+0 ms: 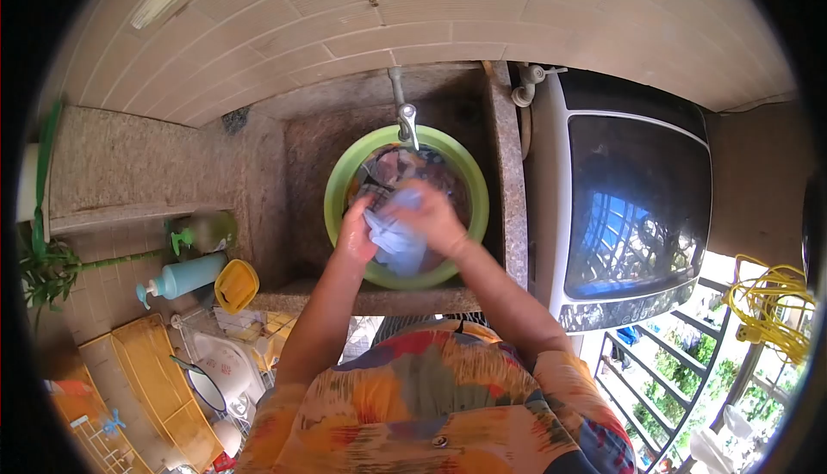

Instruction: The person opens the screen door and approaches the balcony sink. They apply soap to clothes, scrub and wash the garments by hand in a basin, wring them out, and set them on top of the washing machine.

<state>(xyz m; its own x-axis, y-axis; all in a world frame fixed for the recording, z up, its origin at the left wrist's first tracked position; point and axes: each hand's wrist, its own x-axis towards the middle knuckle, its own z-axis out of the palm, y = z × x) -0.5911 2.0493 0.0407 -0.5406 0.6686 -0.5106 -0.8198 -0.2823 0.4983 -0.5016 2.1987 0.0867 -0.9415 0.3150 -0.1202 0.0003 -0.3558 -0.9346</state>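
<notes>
Over a round green basin (338, 183), my two hands are at a light blue cloth (398, 248). My left hand (355, 231) is wrapped round the cloth's left side. My right hand (428, 217), smeared by motion, is closed on its upper right part. The lower end of the cloth hangs between my wrists. Behind my hands, dark and patterned fabrics (401, 164) lie in the basin, beneath a metal tap (407, 117).
The basin stands in a stone sink (510, 190). A dark-lidded washing machine (636, 207) is to the right. At the left are a blue pump bottle (191, 277), a green-topped bottle (207, 233) and a yellow container (236, 286). Yellow cord (769, 306) hangs at the far right.
</notes>
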